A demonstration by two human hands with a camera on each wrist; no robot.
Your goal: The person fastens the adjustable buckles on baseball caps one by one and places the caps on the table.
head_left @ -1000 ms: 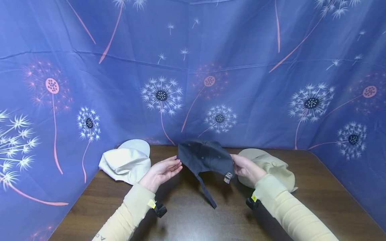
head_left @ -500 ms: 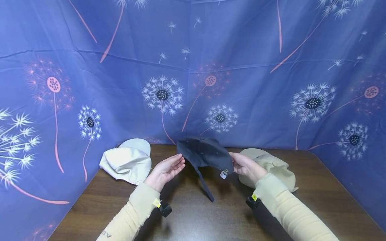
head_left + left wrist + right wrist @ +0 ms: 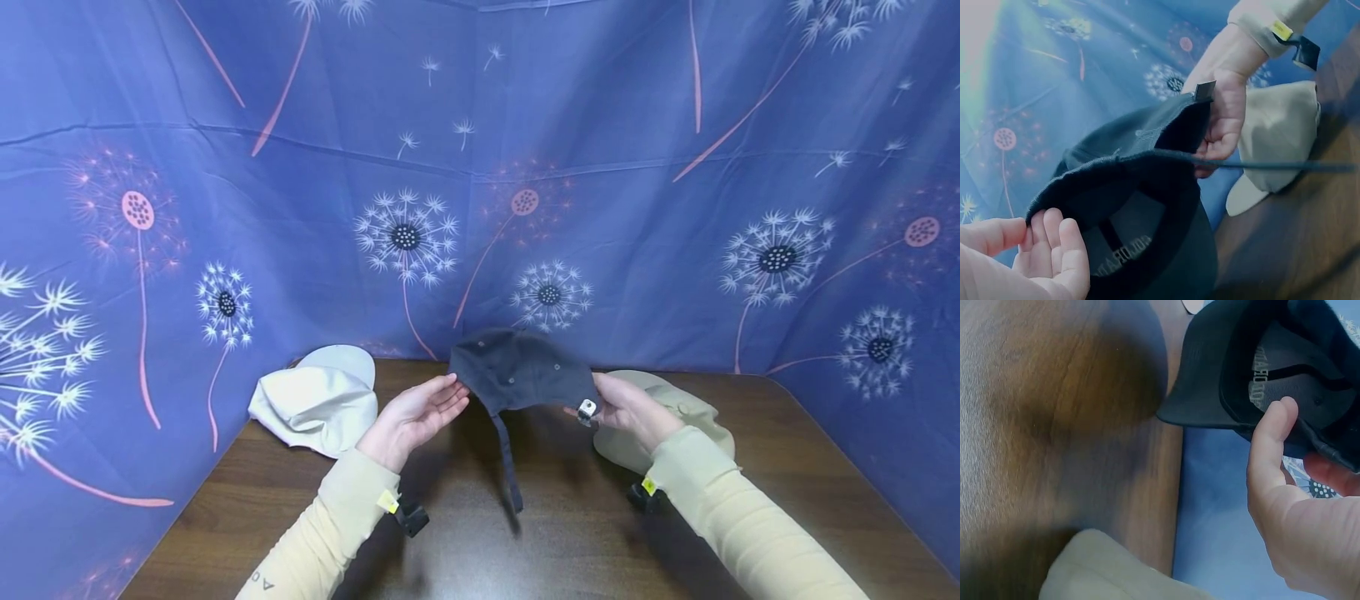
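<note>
Between my hands, above the table, hangs a dark baseball cap (image 3: pixel 525 371) with its back opening toward me. Its loose strap (image 3: pixel 506 462) dangles down, and a metal buckle (image 3: pixel 587 409) shows at the right end of the opening. My left hand (image 3: pixel 416 417) pinches the cap's left edge, thumb outside and fingers inside, as the left wrist view shows. At the other side my right hand (image 3: pixel 630 407) grips the rim, its fingers (image 3: pixel 1266 444) reaching inside the crown. Pale lettering (image 3: pixel 1124 256) is visible inside the cap.
A white cap (image 3: pixel 318 404) lies at the table's back left. Behind my right hand lies a beige cap (image 3: pixel 693 412), partly covered by that hand. The brown wooden table (image 3: pixel 555 542) ends against a blue dandelion-print cloth (image 3: pixel 637 208).
The dark cap has turned and shifted slightly right and up. Both hands have moved a little to the right with it. The strap now hangs more steeply, and the two pale caps stay put.
</note>
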